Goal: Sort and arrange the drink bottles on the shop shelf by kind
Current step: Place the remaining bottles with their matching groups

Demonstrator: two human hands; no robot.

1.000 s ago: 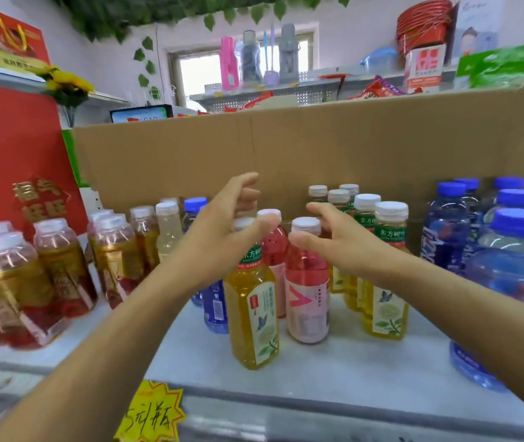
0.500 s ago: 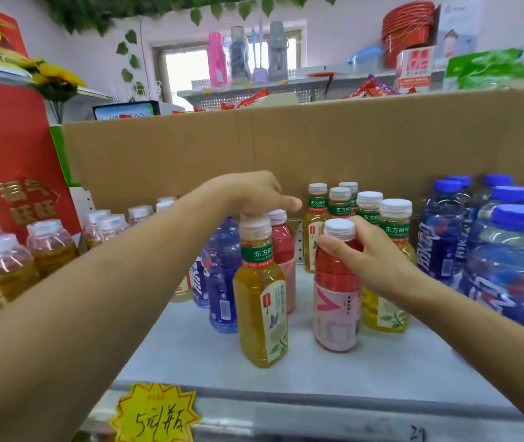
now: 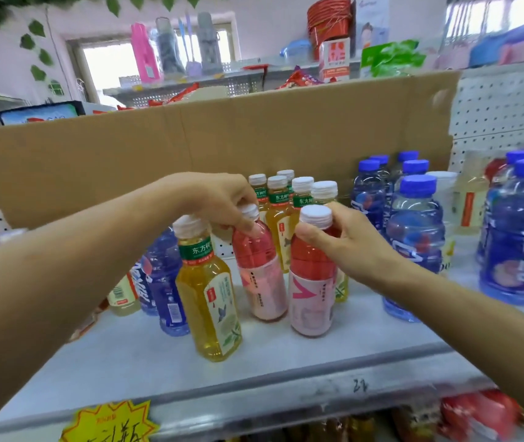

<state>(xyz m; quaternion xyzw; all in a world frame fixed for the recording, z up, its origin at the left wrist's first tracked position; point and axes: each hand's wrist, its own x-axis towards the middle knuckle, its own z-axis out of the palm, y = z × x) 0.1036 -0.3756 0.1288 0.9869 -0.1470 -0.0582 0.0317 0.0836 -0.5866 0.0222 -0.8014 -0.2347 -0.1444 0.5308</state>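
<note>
1. A sheet of brown cardboard (image 3: 254, 135) stands across the back of the shelf, spanning most of the frame's middle band.
2. The pale shelf (image 3: 286, 352) fills the lower half of the frame; a yellow starburst price tag (image 3: 107, 422) hangs on its front edge at lower left.
3. Big blue-capped bottles (image 3: 413, 244) crowd the right of the frame, the nearest at far right; the group reaches back to the cardboard.
4. Both bare forearms reach in from the lower corners and meet at frame centre.
5. A yellow tea bottle (image 3: 209, 298) with a green neck band and white cap stands alone, left of centre and nearest the shelf edge, with no hand on it.
6. A blue bottle (image 3: 165, 282) stands just behind and left of it, partly hidden by the left arm.
7. The front red drink bottle (image 3: 311, 282), pink-labelled, stands at centre. The right hand (image 3: 346, 244) is wrapped around its neck just under the white cap, thumb in front.
8. The second red drink bottle (image 3: 259, 269) is just left of it and a little further back, leaning slightly. The left hand (image 3: 219, 199) comes down from above and pinches its cap end with the fingertips.
9. A cluster of yellow tea bottles (image 3: 278, 199) with white caps stands behind both hands, against the cardboard.
10. A small pale bottle (image 3: 123, 295) peeks from under the left forearm.
</note>
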